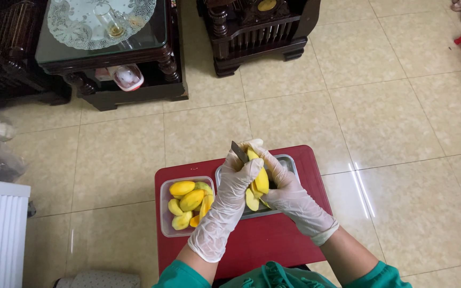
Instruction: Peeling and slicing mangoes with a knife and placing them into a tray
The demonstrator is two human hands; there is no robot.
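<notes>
Tub [165, 213] left of tray [290, 161], both on table [273, 240].

A home living room, seen from above. Large glossy beige floor tiles [390, 106] cover the ground, and dark carved wooden furniture [257, 32] stands along the far side. A glass-topped side table [158, 37] carries a white lace doily [70, 26], and a low red table [273, 240] sits on the floor.

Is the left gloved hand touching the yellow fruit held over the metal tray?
Touching. The head view shows the left hand wrapped against the yellow fruit, knife sticking up, with no gap.
</notes>
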